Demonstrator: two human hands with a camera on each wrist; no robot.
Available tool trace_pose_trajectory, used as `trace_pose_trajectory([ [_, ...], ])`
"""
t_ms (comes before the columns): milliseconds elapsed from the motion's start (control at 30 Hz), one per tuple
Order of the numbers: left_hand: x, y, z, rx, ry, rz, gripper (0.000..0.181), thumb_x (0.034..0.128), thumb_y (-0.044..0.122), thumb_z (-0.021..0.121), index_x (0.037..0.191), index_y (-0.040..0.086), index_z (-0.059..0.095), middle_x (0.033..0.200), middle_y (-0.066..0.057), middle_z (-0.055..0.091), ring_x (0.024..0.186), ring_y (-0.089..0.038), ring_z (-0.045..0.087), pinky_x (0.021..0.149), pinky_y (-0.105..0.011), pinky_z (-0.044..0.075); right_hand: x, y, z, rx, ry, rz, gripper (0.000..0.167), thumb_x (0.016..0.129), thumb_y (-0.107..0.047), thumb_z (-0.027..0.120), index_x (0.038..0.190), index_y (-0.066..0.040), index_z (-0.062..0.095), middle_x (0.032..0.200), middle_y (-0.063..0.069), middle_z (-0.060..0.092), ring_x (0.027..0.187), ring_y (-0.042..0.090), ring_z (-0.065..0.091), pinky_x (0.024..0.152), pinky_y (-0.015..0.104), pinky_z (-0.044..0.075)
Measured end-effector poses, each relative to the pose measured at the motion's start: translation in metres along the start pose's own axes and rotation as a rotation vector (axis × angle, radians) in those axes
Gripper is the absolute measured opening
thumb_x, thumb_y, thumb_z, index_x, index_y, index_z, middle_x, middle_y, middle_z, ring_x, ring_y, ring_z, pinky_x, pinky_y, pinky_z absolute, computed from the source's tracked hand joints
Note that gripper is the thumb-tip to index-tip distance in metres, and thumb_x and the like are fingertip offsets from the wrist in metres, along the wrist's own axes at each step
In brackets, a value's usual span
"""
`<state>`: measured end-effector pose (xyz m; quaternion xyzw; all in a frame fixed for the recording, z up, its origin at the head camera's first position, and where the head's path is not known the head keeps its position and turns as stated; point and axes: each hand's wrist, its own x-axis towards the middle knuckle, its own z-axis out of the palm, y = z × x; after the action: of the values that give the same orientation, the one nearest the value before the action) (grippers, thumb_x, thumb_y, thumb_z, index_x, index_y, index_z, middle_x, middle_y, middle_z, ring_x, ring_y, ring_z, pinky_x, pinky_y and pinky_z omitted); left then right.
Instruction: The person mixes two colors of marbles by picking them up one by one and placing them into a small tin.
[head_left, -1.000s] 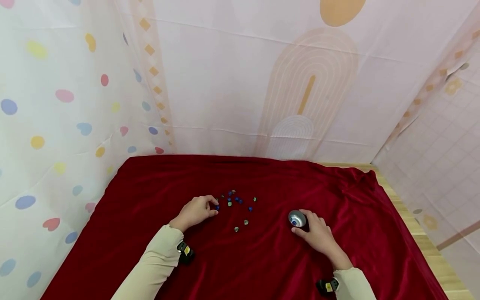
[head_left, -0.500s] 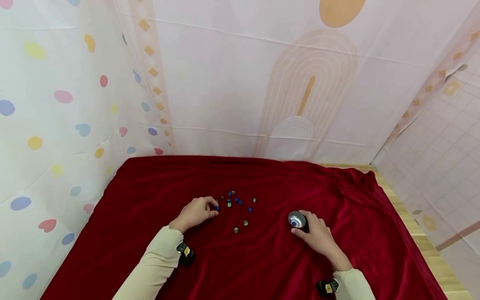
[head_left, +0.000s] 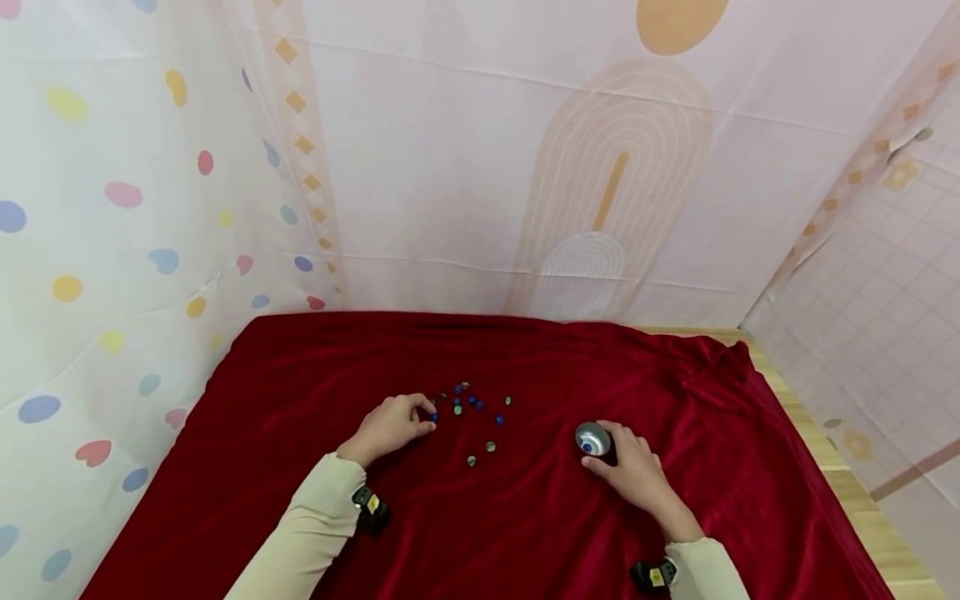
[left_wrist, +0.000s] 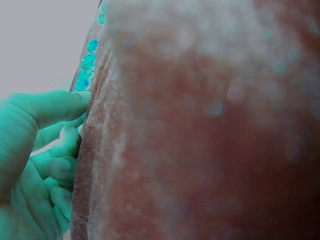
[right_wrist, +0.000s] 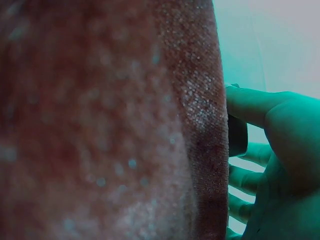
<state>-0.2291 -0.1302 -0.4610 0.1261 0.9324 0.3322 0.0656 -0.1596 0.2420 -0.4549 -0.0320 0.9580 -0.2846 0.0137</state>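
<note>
A blue marble (head_left: pixel 433 417) lies at the left edge of the scattered marbles (head_left: pixel 457 410) on the red cloth (head_left: pixel 525 533), pinched between thumb and forefinger of the left hand (head_left: pixel 387 426); being round, it has no long axis. Well apart to its right and slightly nearer the person, the right hand (head_left: pixel 636 471) grips a metal cup (head_left: pixel 597 432), its mouth upward, blue showing inside.
</note>
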Motion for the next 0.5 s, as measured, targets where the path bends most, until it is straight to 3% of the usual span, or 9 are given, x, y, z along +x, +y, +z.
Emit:
trace_pose_trajectory([
  [500, -0.0003, 0.0014, -0.0012, -0.006, -0.007, 0.001, 0.018, 0.089, 0.021, 0.068, 0.104, 0.012, 0.07, 0.067, 0.001, 0.057, 0.055, -0.01, 0.047, 0.052, -0.025, 0.039, 0.0002, -0.0021, -0.0009, -0.004, -0.001, -0.005, 0.059, 0.086, -0.032, 0.072, 0.135, -0.008, 0.048, 0.13, 0.015, 0.055, 0.112, 0.034, 0.048, 0.086, 0.052, 0.037],
])
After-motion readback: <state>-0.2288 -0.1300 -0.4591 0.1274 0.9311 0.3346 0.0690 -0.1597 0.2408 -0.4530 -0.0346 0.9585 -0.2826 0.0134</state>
